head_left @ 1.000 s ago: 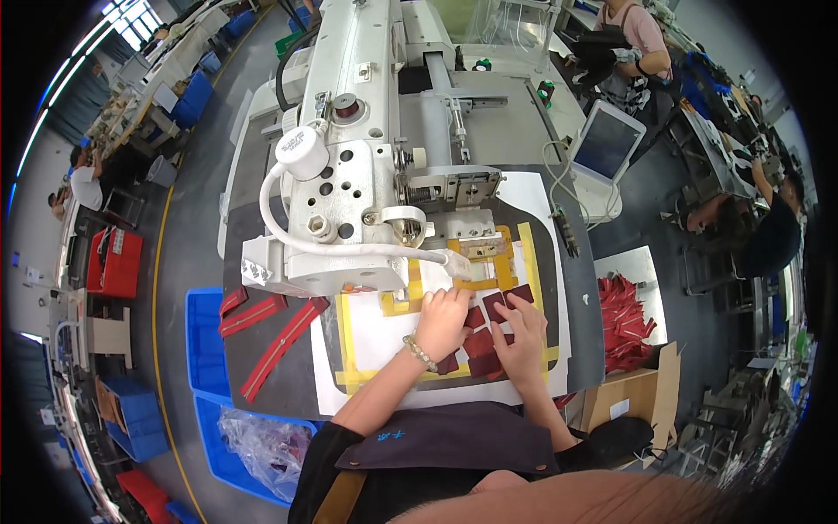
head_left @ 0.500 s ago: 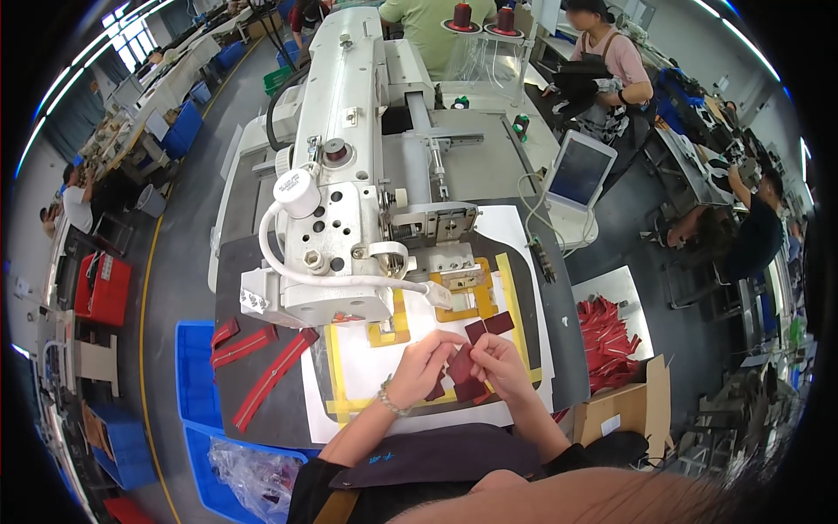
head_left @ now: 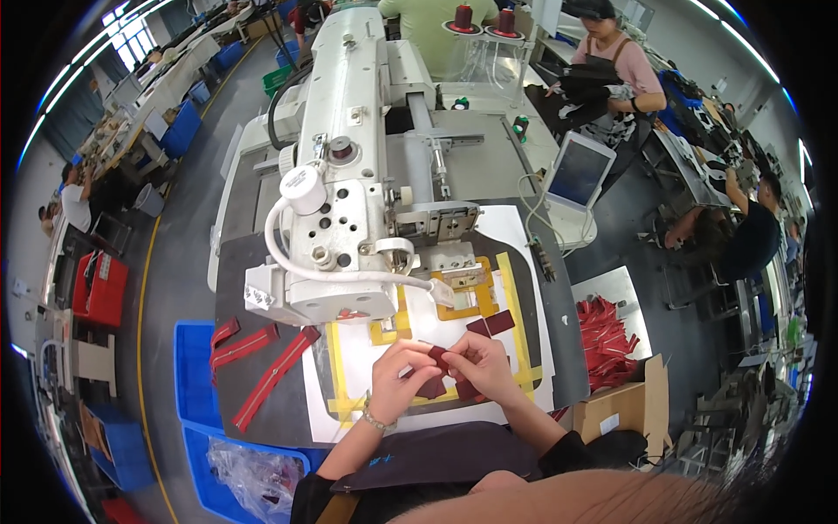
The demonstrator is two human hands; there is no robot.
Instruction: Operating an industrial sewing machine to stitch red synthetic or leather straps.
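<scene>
Between my two hands, over the front of the white work sheet [head_left: 323,384], is a small dark red fabric piece [head_left: 439,357]. My left hand [head_left: 397,375] pinches its left side, fingertips bent in. My right hand [head_left: 482,361] grips the right side between thumb and fingers. More dark red pieces lie around: one fabric patch [head_left: 500,322] just beyond my right hand, others partly hidden below the hands. Ahead stands the white head of a sewing machine [head_left: 340,297], with a yellow-brown clamp frame [head_left: 476,306] beside it.
Several red zippers [head_left: 275,375] rest on the dark table at the left. A carton [head_left: 620,402] and a heap of red zippers [head_left: 602,345] are at the right. Blue bins [head_left: 196,371] stand at the left edge. A control screen [head_left: 576,175] is behind; people work farther off.
Both hands have shifted slightly left with the dark red fabric piece, and it now sits a little higher between the fingertips. The pieces on the sheet look unmoved.
</scene>
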